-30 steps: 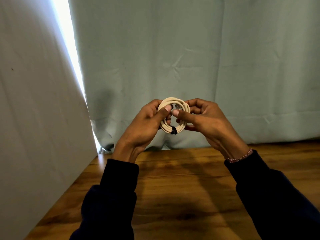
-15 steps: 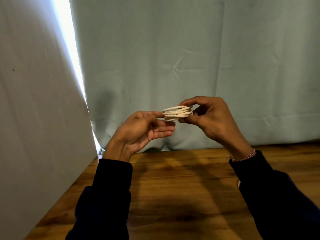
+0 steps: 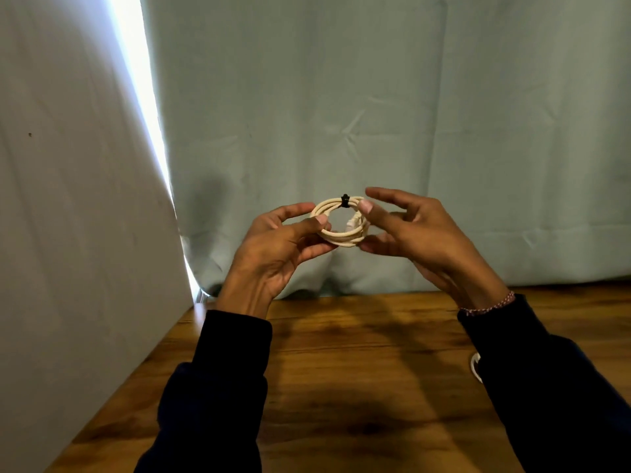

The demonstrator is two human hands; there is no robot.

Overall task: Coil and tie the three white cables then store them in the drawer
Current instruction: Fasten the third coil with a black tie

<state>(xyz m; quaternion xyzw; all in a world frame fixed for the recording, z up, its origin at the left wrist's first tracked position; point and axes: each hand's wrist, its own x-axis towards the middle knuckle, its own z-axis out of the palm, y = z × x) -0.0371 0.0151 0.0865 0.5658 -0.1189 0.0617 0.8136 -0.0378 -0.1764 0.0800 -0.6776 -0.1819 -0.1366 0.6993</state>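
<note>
Above one wooden table (image 3: 341,387), two hands' fingers (image 3: 319,220) pinch one tied cable coil (image 3: 341,221).

Surface (image 3: 358,387): brown wood with visible grain and darker shadow patches, lying below and in front of the hands. Curtain (image 3: 375,114): pale blue-green cloth, creased, hanging behind the hands down to the surface's far edge. White sheet (image 3: 68,233): plain cloth, to the left of the hands. Bright gap (image 3: 143,97): strip of daylight between sheet and curtain, upper left.
</note>
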